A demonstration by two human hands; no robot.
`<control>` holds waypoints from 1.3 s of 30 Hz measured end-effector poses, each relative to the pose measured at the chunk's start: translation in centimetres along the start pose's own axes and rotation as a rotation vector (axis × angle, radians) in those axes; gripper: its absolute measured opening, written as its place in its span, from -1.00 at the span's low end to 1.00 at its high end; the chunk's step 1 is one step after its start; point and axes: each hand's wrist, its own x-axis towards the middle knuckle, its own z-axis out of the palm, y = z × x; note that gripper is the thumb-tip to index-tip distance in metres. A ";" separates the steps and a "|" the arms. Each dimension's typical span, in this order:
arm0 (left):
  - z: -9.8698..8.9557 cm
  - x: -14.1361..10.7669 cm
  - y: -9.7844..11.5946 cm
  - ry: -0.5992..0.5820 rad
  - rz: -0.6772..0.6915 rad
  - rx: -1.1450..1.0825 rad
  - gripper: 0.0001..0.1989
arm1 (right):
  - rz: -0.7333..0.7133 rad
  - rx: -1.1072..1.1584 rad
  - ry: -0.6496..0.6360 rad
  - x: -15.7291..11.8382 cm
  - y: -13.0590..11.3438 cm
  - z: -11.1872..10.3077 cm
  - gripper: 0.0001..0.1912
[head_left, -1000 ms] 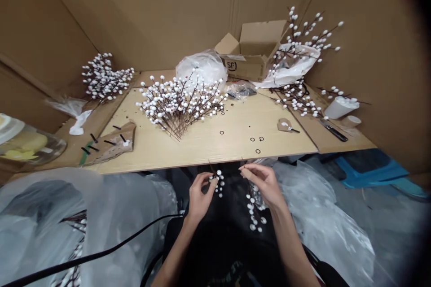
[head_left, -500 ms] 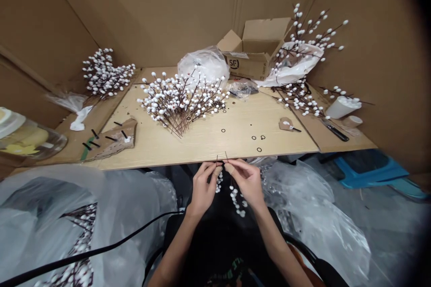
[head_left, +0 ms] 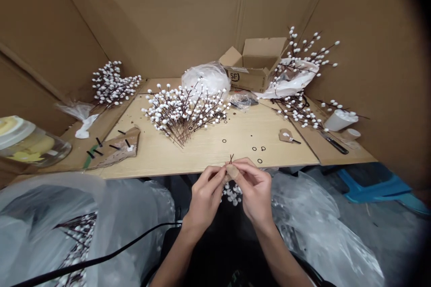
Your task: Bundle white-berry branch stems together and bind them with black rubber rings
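The left hand (head_left: 204,198) and right hand (head_left: 254,189) were pinched in tight together, fingers curled, just in front of the tabletop (head_left: 242,143) edge. Between them they held an artificial pussy willow sprig (head_left: 231,193) by its thin dark stem, with the tip poking up above the fingers and the white fluffy buds hanging below the hands. Hard to tell exactly which fingers had it, but a tan finger wrap (head_left: 231,171) sat right at the pinch, on the right hand as far as I could see.

Straight ahead of the hands, a big fanned-out pile of finished sprigs (head_left: 183,114) lay on the tabletop, and a few small black rubber rings (head_left: 259,160) were scattered just beyond the fingertips. Off to the left sat a cardboard scrap with black zip ties (head_left: 116,148); off to the right, a utility knife (head_left: 334,144). Clear plastic bags (head_left: 303,219) bulged on both sides below the hands.
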 end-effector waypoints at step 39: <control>-3.9 5.9 2.2 -0.177 -0.195 -0.616 -0.81 | -0.074 0.135 -0.137 -0.8 -2.3 0.2 -0.67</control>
